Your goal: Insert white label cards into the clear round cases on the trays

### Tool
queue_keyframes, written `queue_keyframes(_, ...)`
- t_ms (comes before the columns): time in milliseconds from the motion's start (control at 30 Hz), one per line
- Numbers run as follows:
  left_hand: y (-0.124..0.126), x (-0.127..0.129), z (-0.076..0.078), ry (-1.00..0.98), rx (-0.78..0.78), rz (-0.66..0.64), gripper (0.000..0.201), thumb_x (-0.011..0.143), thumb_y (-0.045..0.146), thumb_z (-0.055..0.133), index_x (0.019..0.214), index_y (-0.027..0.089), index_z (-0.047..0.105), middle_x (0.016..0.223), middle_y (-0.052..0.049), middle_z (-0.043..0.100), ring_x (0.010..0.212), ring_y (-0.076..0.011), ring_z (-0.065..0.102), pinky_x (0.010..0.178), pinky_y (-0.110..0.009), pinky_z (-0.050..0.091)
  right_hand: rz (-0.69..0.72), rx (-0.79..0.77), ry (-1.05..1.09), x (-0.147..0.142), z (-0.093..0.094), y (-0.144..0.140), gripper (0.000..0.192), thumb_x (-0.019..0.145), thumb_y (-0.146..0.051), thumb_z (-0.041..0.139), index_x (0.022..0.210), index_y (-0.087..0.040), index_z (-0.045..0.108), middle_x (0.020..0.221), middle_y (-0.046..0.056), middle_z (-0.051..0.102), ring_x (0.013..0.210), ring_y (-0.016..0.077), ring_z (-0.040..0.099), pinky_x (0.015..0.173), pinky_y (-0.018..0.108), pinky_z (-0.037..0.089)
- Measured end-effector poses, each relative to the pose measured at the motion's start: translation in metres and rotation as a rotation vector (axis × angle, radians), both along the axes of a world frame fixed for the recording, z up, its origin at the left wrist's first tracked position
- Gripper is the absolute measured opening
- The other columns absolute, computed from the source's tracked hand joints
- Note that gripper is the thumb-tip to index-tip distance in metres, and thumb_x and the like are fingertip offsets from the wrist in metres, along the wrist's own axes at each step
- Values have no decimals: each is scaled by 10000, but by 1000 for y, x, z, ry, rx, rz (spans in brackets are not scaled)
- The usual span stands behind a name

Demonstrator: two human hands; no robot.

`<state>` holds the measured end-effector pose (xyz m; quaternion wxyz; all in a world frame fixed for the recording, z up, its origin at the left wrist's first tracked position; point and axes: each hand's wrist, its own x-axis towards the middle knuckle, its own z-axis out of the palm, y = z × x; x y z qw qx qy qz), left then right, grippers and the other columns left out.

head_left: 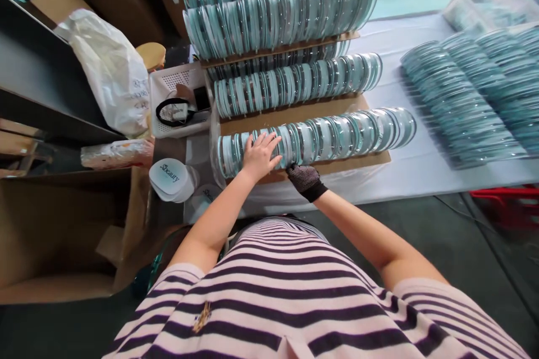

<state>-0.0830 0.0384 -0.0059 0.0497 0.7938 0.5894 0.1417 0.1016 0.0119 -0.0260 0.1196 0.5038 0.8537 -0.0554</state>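
A row of pale teal headbands (337,134) stands on edge on a cardboard sheet (295,118) at the table's front. My left hand (260,154), bare, lies flat with fingers spread on the top of that row near its left end. My right hand (305,179) wears a black mesh glove and sits at the front side of the same row, fingers tucked under or against the headbands; whether it grips any is hidden. More rows of the same headbands (295,81) are stacked on cardboard layers behind.
Loose rows of teal headbands (463,95) lie on the white table cover at the right. A white basket (177,101) holds a black headband. A white plastic bag (113,67), labelled white cards (172,178) and an open cardboard box (63,235) stand at the left.
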Motion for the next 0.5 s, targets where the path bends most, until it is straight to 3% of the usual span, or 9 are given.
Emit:
queue_keyframes(67, -1, -1, 2, 4, -6, 2, 571, 937, 464, 525, 1488, 331, 455, 1570, -14, 435, 1481, -276, 335, 1251, -532, 125, -40, -22, 41, 4, -11, -5, 409, 990, -247, 348, 1229, -153, 666, 1111, 203, 710, 901, 261, 694, 693, 313, 436)
queue_keyframes(133, -1, 0, 6, 8, -12, 2, 557, 938, 439, 529, 1479, 321, 468, 1564, -18, 444, 1487, -282, 322, 1246, -547, 135, -76, 5, 117, 12, -6, 0, 420, 1004, -348, 351, 1135, -169, 708, 1072, 177, 725, 897, 254, 689, 695, 302, 419)
queue_keyframes(200, 1, 6, 10, 16, -10, -24, 547, 938, 417, 530, 1471, 300, 482, 1564, -30, 444, 1503, -294, 287, 1243, -569, 133, -139, 125, 191, 23, 14, 20, 476, 1013, -406, 310, 1084, -182, 725, 1052, 157, 729, 910, 250, 683, 709, 297, 416)
queue_keyframes(300, 7, 22, 12, 30, 1, -100, 575, 936, 414, 535, 1488, 267, 464, 1588, -52, 404, 1526, -294, 229, 1245, -573, 127, -216, 283, 181, 33, 55, 74, 445, 987, -381, 353, 1131, -174, 720, 1116, 169, 716, 1000, 277, 669, 756, 310, 442)
queue_keyframes(400, 16, 39, 8, 49, -5, -138, 625, 927, 427, 550, 1515, 260, 420, 1599, -60, 383, 1518, -289, 253, 1241, -575, 140, -159, 135, 16, 23, 87, 134, 370, 915, -313, 485, 1102, -125, 743, 1109, 204, 719, 1035, 308, 670, 808, 341, 476)
queue_keyframes(500, 20, 46, 2, 69, -10, -147, 641, 922, 456, 551, 1517, 263, 414, 1590, -67, 399, 1498, -294, 300, 1235, -589, 146, -81, -83, -136, -1, 104, 171, 362, 862, -251, 577, 1147, -88, 731, 1117, 217, 718, 1027, 306, 678, 825, 362, 507)
